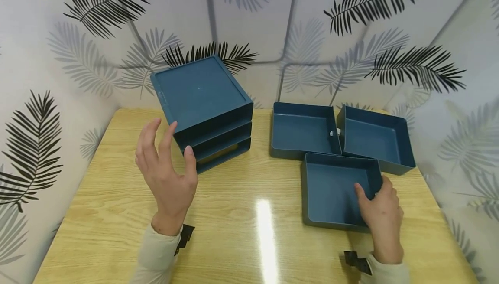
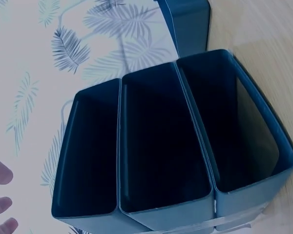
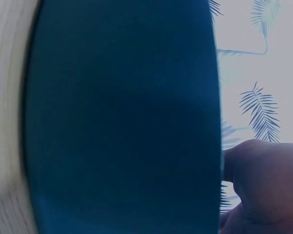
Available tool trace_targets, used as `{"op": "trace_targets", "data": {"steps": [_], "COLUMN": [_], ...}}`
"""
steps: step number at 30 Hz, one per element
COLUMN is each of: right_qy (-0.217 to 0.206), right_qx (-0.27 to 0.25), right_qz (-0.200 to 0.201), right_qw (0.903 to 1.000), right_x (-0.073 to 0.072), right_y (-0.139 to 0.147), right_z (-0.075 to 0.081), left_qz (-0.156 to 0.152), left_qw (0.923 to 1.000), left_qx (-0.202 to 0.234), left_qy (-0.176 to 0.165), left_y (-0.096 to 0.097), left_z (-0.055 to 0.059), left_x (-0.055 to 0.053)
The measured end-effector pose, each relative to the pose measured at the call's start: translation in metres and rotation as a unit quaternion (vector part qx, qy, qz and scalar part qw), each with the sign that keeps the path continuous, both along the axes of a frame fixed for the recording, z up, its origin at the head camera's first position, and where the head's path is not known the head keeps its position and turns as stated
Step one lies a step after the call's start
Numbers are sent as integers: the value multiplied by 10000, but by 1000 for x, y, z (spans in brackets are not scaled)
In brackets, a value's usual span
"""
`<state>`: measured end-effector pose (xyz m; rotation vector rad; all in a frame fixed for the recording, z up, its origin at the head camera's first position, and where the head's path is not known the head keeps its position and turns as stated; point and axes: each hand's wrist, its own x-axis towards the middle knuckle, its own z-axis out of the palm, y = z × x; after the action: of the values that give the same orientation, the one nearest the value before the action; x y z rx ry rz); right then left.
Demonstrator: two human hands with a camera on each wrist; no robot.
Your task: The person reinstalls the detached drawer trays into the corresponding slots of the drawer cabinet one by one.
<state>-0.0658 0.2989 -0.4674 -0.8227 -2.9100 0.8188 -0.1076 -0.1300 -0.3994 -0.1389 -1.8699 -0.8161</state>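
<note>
A blue three-tier drawer cabinet point(image 1: 200, 93) stands at the back left, its three slots facing front and hollow in the left wrist view. My left hand point(image 1: 167, 171) hovers by its left front corner with fingers spread and thumb apart, holding nothing. Toward the front right lies a blue drawer point(image 1: 335, 188), open side up. My right hand point(image 1: 382, 214) grips this drawer's right wall, thumb over the inside and fingers along the outside. In the right wrist view, the drawer's dark blue wall point(image 3: 122, 117) fills most of the picture.
Two more blue drawers lie behind the gripped one, a left one point(image 1: 304, 130) and a slanted right one point(image 1: 374, 138), all three close together. The wooden table point(image 1: 234, 227) ends at a leaf-patterned backdrop point(image 1: 249, 28) behind and at both sides.
</note>
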Motion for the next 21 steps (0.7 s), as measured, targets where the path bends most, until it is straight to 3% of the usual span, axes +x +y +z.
{"op": "trace_targets", "data": {"steps": [7,15,21], "right_qy": [-226,-423,-821], "right_qx": [-640,-1089,-1420], "right_qz": [198,494,530], "right_qw": [9975,9919,9850], "right_x": [6,9,14], "right_y": [6,10,18], "right_z": [1,-5,-4], "left_qz": [-332,-576,-715], "left_qw": [9981,9914,9855], "left_qx": [-69,-178,-221], "left_qy": [-506,-1159,-1521], "left_y": [-11,-17,-16], "left_z": [0,-10,-18], "left_x": [-7,-12,-19]}}
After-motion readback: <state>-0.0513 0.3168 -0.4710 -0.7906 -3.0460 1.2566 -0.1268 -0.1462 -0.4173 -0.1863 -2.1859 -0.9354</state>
